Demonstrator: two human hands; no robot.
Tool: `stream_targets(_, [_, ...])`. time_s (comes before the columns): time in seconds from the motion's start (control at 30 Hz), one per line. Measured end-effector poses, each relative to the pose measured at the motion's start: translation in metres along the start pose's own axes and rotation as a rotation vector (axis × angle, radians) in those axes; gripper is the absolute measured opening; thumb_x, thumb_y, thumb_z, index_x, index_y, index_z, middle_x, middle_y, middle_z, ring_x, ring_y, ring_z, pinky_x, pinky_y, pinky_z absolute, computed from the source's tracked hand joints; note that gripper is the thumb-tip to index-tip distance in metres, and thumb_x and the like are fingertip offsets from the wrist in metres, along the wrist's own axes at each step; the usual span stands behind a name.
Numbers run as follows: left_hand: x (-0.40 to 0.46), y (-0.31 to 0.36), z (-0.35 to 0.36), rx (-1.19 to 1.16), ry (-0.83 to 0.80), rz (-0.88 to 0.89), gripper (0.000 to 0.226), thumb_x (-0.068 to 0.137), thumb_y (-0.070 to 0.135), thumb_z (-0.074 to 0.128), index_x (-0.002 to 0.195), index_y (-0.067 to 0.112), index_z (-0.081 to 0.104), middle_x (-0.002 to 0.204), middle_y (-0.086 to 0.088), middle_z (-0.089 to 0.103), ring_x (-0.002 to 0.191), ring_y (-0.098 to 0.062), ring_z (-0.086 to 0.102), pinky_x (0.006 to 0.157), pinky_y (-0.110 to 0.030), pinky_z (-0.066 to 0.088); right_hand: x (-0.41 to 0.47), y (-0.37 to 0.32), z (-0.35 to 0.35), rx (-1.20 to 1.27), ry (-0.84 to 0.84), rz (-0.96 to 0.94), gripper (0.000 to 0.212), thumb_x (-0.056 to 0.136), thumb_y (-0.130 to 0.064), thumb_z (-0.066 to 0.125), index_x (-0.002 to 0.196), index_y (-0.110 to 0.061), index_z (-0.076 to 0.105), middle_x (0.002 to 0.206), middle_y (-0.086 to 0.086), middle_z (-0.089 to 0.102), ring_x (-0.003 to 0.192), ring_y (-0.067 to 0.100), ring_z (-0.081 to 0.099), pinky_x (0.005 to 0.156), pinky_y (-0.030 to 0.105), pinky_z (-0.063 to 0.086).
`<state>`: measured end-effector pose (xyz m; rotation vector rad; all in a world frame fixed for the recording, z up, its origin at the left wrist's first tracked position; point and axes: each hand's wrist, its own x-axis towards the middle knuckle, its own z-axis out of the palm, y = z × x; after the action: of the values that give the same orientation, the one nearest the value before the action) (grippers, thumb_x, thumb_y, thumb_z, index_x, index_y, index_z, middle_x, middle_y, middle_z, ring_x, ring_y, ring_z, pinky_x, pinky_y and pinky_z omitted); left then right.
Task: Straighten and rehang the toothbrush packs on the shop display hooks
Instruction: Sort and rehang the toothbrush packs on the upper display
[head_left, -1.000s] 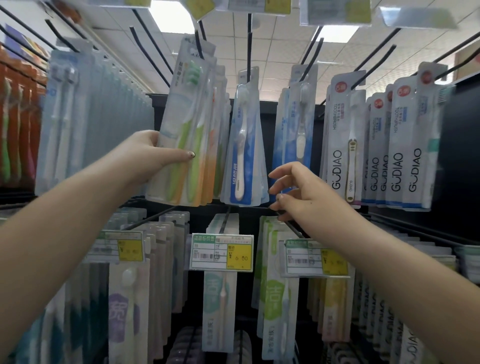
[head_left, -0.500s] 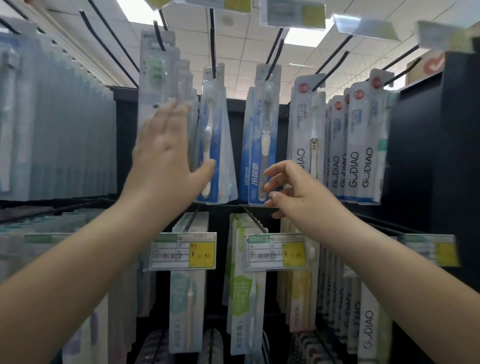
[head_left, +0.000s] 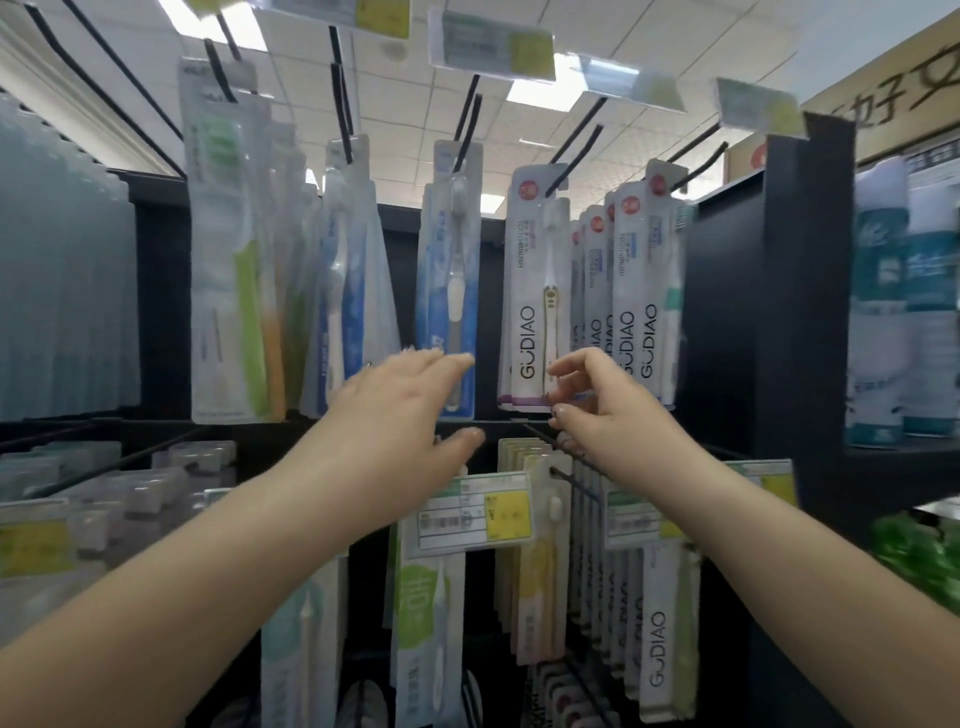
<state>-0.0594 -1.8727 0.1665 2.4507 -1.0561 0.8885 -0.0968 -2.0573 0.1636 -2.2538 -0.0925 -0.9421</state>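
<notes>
Head view: blue toothbrush pack (head_left: 450, 280) hangs straight on hook, left hand (head_left: 400, 415) fingers spread at its 6 o'clock; right hand (head_left: 605, 410) loosely curled, empty, by white GUDIAO pack (head_left: 535, 291).

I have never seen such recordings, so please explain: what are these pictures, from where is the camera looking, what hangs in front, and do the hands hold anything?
No machine here: a person wears a camera on the head, looking forward at a shop display. The left hand reaches with straight fingers toward the blue toothbrush pack. The right hand, fingers loosely curled, is at the bottom of the white GUDIAO pack; a real pinch cannot be confirmed. Packs hang on black hooks, with yellow price tags below.
</notes>
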Motion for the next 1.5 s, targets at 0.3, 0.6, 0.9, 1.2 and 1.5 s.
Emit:
stream_targets(0.3, [0.002, 0.005, 0.012, 0.008, -0.052, 0.023, 0.067, 0.091, 0.048, 0.043, 0.147, 0.031, 0.009, 0.152, 0.014, 0.017, 0.140, -0.007, 0.014, 0.114, -0.030, 0.016, -0.002, 0.009, -0.015, -0.058, 0.031, 0.022, 0.021, 0.093, -0.012, 0.050, 0.111, -0.023, 0.045, 0.097, -0.005, 0.055, 0.090, 0.015, 0.058, 0.077, 0.030, 0.055])
stream_targets(0.6, [0.004, 0.007, 0.017, -0.002, -0.019, 0.036, 0.063, 0.093, 0.044, 0.042, 0.147, 0.029, 0.013, 0.150, 0.012, 0.023, 0.139, -0.008, 0.019, 0.113, -0.030, 0.018, 0.000, 0.010, -0.018, -0.070, 0.026, 0.026, 0.022, 0.092, -0.012, 0.051, 0.110, -0.023, 0.044, 0.095, -0.007, 0.053, 0.097, 0.014, 0.057, 0.088, 0.038, 0.053])
stream_targets(0.9, [0.008, 0.002, 0.019, 0.002, -0.012, 0.023, 0.060, 0.094, 0.044, 0.041, 0.146, 0.026, 0.017, 0.147, 0.011, 0.029, 0.136, -0.010, 0.026, 0.113, -0.035, 0.025, 0.004, 0.007, -0.014, -0.064, 0.006, 0.005, 0.020, 0.093, -0.013, 0.051, 0.109, -0.022, 0.044, 0.096, -0.004, 0.055, 0.096, 0.014, 0.059, 0.087, 0.037, 0.053])
stream_targets(1.2, [0.007, -0.009, 0.012, 0.051, -0.009, -0.060, 0.057, 0.093, 0.045, 0.042, 0.143, 0.022, 0.024, 0.143, 0.004, 0.034, 0.133, -0.016, 0.030, 0.110, -0.036, 0.028, 0.008, 0.002, -0.003, -0.089, -0.034, -0.012, 0.022, 0.091, -0.014, 0.053, 0.109, -0.024, 0.045, 0.098, -0.004, 0.055, 0.096, 0.017, 0.058, 0.084, 0.041, 0.055])
stream_targets(1.5, [0.018, -0.039, 0.003, 0.099, 0.067, -0.303, 0.057, 0.091, 0.044, 0.047, 0.135, 0.011, 0.035, 0.138, -0.014, 0.035, 0.127, -0.029, 0.036, 0.102, -0.039, 0.035, 0.016, -0.013, 0.007, -0.090, -0.039, -0.074, 0.021, 0.090, -0.014, 0.053, 0.108, -0.023, 0.045, 0.093, -0.006, 0.054, 0.085, 0.012, 0.057, 0.081, 0.040, 0.055])
